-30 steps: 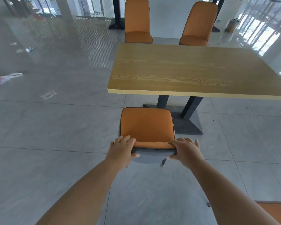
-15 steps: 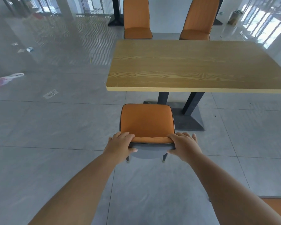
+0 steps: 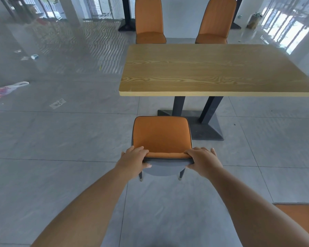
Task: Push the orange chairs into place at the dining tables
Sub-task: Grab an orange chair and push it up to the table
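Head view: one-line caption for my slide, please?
Both hands, left hand and right hand, grip an orange chair facing the wooden dining table.

head view, forward and down, close

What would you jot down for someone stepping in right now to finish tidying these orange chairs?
Left hand: gripping the left top corner of the near chair backrest.
Right hand: gripping the right top corner of the same backrest.
Near chair: on the floor, facing the wooden table, its seat short of the table edge, not yet tucked under.
Far side: two orange chairs already sit against the table.
Another orange chair shows at the lower right corner, away from the table.
Left to do: push the near chair in, then see to the lower-right one.
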